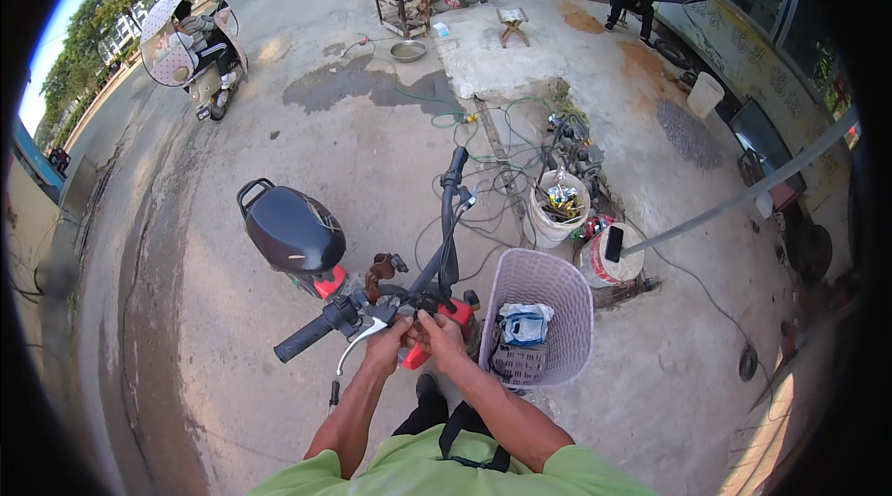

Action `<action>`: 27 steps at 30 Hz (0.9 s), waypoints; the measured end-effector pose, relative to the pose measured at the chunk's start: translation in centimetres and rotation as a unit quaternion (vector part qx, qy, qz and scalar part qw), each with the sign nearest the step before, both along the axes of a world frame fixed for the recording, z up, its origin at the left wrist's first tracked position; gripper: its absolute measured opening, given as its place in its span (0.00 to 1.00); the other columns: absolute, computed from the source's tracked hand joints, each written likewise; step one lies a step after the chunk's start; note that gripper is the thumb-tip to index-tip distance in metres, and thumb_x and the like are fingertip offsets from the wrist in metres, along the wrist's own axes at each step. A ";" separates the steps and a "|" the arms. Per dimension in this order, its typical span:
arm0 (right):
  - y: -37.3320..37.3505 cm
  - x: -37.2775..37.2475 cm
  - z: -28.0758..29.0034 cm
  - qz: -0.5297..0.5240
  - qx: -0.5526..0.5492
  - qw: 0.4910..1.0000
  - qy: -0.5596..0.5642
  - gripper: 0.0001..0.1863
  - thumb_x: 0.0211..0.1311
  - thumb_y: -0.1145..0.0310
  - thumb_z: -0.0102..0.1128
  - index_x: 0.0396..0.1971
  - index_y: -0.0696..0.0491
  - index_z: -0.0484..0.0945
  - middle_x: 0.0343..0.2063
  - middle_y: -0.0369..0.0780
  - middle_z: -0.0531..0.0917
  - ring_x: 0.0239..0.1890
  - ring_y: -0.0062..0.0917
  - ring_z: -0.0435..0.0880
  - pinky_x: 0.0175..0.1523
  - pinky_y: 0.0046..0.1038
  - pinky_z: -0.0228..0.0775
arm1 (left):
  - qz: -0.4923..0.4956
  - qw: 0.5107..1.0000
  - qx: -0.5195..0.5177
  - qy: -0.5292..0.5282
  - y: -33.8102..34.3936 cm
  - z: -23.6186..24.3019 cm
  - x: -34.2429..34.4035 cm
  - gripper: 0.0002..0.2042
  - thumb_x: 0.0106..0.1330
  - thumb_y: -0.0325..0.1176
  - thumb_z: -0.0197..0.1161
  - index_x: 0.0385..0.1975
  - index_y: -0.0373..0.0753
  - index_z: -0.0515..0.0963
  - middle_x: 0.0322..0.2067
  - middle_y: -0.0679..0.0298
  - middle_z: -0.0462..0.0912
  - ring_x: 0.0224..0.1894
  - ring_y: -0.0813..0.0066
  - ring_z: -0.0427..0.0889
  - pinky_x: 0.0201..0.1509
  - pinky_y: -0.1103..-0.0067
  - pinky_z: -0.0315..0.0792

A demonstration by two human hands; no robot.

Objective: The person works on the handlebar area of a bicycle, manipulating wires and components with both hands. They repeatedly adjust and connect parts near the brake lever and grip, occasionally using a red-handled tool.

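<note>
Scooter point(400, 295), dark with red body panels, stands on the concrete just in front of the person, its seat to the left and its handlebar nearer the middle. The seat point(293, 228) is black, smooth and rounded, with a dull shine on top, a black loop rail at its far left end and a light, worn-looking streak along its right edge. A red panel point(328, 283) shows below it, and more red shows around the hands. The handlebar point(437, 264) runs slantwise from a ribbed black grip point(303, 336) at near left to another black grip point(454, 166) on the far side. A silver brake lever point(357, 345) curves beside the nearer grip, and a rusty-brown part point(379, 275) sticks up between seat and bar.

Both hands meet at the middle of the handlebar, the left hand point(390, 340) and right hand point(438, 334) close together with fingers bent inward. They seem to work at something small; what they pinch is hidden.

Just right of the hands is a pale lilac basket point(582, 319) holding a white and blue packet point(526, 323). Beyond it, a phone point(614, 243) lies on a round bucket point(633, 264).
</note>
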State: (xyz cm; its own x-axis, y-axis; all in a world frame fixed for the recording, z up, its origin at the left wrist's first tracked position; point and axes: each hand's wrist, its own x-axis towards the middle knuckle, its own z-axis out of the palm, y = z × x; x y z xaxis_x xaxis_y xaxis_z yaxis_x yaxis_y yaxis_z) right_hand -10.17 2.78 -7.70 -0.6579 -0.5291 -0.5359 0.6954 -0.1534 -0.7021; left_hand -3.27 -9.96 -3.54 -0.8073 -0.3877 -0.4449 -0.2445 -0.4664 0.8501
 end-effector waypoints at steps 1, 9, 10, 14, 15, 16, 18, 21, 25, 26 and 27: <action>0.0 0.1 0.0 0.005 0.008 1.000 0.004 0.18 0.70 0.47 0.66 0.43 0.45 0.78 0.34 0.31 0.86 0.34 0.19 0.87 0.35 0.24 0.76 | -0.001 1.000 -0.003 -0.002 0.1 0.3 0.0 0.06 0.72 0.33 0.64 0.34 0.38 0.81 0.27 0.63 0.84 0.25 0.75 0.80 0.31 0.79 0.73; -1.1 1.1 -0.4 -0.117 0.133 0.981 0.082 0.26 0.59 0.51 0.78 0.40 0.57 0.77 0.29 0.36 0.83 0.25 0.18 0.82 0.31 0.23 0.74 | 0.013 0.998 -0.054 -0.028 0.0 -0.1 0.4 0.07 0.71 0.34 0.65 0.34 0.36 0.81 0.25 0.63 0.82 0.23 0.76 0.78 0.29 0.78 0.73; -1.1 0.9 -0.8 -0.125 0.132 0.979 0.096 0.26 0.58 0.52 0.79 0.39 0.58 0.77 0.31 0.37 0.83 0.26 0.20 0.83 0.31 0.25 0.76 | 0.014 0.998 -0.058 -0.029 -0.1 -0.3 0.4 0.08 0.71 0.34 0.65 0.35 0.36 0.81 0.25 0.63 0.82 0.22 0.76 0.78 0.29 0.78 0.73; -0.8 0.1 1.0 -0.092 0.172 0.958 0.212 0.21 0.61 0.56 0.77 0.35 0.59 0.81 0.27 0.37 0.85 0.27 0.19 0.84 0.33 0.25 0.77 | 0.007 0.996 -0.074 -0.043 -0.2 -0.3 0.2 0.08 0.71 0.34 0.65 0.34 0.36 0.81 0.24 0.63 0.82 0.21 0.76 0.78 0.28 0.78 0.73; -0.8 -0.1 1.3 -0.080 0.188 0.950 0.234 0.20 0.62 0.57 0.76 0.34 0.60 0.82 0.26 0.37 0.86 0.27 0.19 0.84 0.33 0.26 0.77 | 0.004 0.996 -0.077 -0.044 -0.1 -0.1 0.2 0.08 0.71 0.35 0.65 0.34 0.36 0.81 0.24 0.63 0.82 0.21 0.76 0.78 0.27 0.78 0.73; -0.8 -0.2 1.7 -0.069 0.203 0.943 0.256 0.19 0.62 0.58 0.75 0.33 0.60 0.83 0.26 0.37 0.86 0.28 0.19 0.85 0.34 0.26 0.77 | 0.002 0.996 -0.081 -0.045 -0.1 0.1 0.2 0.08 0.72 0.35 0.65 0.34 0.37 0.81 0.24 0.63 0.82 0.21 0.76 0.77 0.27 0.78 0.73; -0.8 -0.5 2.5 -0.037 0.179 0.957 0.227 0.20 0.63 0.56 0.74 0.35 0.61 0.84 0.28 0.40 0.88 0.30 0.22 0.86 0.37 0.29 0.78 | -0.005 0.994 -0.095 -0.048 -0.2 0.1 0.2 0.08 0.72 0.35 0.65 0.34 0.37 0.81 0.24 0.64 0.82 0.21 0.77 0.77 0.27 0.79 0.73; -0.9 -1.4 4.1 0.032 0.205 0.945 0.253 0.20 0.64 0.55 0.72 0.36 0.61 0.85 0.28 0.40 0.88 0.30 0.22 0.85 0.36 0.27 0.77 | -0.013 0.992 -0.120 -0.047 -0.3 -0.3 0.3 0.08 0.72 0.35 0.65 0.34 0.37 0.81 0.26 0.64 0.83 0.22 0.78 0.78 0.27 0.79 0.73; -1.6 -2.4 3.5 0.072 0.205 0.939 0.269 0.20 0.64 0.55 0.71 0.36 0.61 0.86 0.29 0.41 0.88 0.30 0.23 0.85 0.36 0.26 0.76 | -0.024 0.991 -0.124 -0.039 -0.7 -0.7 0.3 0.07 0.72 0.34 0.65 0.37 0.37 0.82 0.29 0.63 0.85 0.26 0.78 0.80 0.30 0.79 0.75; -1.8 -2.7 3.2 0.079 0.213 0.939 0.257 0.22 0.63 0.54 0.71 0.36 0.62 0.86 0.30 0.43 0.89 0.32 0.26 0.87 0.39 0.29 0.77 | -0.031 0.991 -0.121 -0.040 -0.8 -0.9 0.3 0.07 0.72 0.33 0.66 0.37 0.36 0.82 0.30 0.63 0.86 0.27 0.78 0.81 0.31 0.79 0.76; -1.8 -2.7 3.1 0.090 0.222 0.940 0.243 0.23 0.62 0.53 0.71 0.37 0.63 0.86 0.31 0.45 0.89 0.34 0.29 0.89 0.41 0.31 0.78 | -0.039 0.992 -0.114 -0.031 -0.8 -0.8 0.7 0.07 0.72 0.33 0.66 0.39 0.36 0.82 0.32 0.62 0.86 0.29 0.77 0.82 0.33 0.78 0.76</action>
